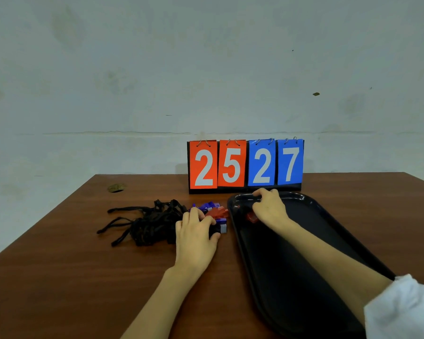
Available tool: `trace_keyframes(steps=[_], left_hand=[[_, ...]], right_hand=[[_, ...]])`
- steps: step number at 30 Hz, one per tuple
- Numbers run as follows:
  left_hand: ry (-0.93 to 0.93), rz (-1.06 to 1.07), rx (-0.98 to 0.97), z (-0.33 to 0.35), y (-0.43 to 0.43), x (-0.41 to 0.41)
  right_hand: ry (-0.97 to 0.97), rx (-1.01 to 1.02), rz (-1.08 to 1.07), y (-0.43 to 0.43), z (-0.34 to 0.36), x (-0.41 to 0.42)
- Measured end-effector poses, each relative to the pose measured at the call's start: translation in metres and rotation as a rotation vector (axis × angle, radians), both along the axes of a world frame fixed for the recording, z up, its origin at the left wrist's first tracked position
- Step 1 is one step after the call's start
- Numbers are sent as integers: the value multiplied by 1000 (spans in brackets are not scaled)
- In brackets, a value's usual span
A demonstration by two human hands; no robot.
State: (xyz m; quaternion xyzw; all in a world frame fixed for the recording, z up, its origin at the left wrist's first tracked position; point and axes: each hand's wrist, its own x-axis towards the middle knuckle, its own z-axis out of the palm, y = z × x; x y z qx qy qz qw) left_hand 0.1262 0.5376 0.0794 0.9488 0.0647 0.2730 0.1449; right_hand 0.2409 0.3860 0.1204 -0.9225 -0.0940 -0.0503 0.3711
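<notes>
hands on clips, at the pile and in the tray
left hand (196, 238) curls over a dark clip (219, 228) beside the tangled black straps (152, 223) on the table (59, 265); right hand (269, 207) is curled round a red clip (251, 217) (half hidden under the palm) at the far end of the black tray (291, 277).

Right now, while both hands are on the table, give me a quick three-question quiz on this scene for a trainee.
1. True or false: the right hand is over the black tray.
2. The scoreboard reads: A 2527, B 1234, C 7252.
3. Which hand grips a clip beside the black straps?
Key: 1 true; 2 A; 3 the left hand.
</notes>
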Motion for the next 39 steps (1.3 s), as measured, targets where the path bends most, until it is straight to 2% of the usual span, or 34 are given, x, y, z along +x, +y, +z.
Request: trace_keyframes(steps=[2,4,7,9,13,18,22,34,36,39], left_hand=[[-7,-2,0,-1,0,1],[-10,-2,-5,-2,0,2],[-11,2,-4,-2,-1,3],[-8,1,-4,-2,-1,3],[0,3,-5,-1,-1,2],[-3,8,-5,-1,-2,2],[-3,8,1,0,-2,1],[-45,17,-88,1,-2,3],[-73,25,-131,4,-3,2],[-164,32,-221,9,-7,0]], right_hand=[[-102,-11,-51,1,2,1],[-170,-73,11,1,4,0],[0,-238,197,-1,6,0],[96,-264,203,-6,7,3],[155,-224,234,-17,13,18],[-72,-60,2,-25,12,20],[59,-145,65,-14,2,7],[19,-66,75,-6,-5,16],[-22,-68,60,-7,-4,12],[-205,4,10,-6,6,-9]])
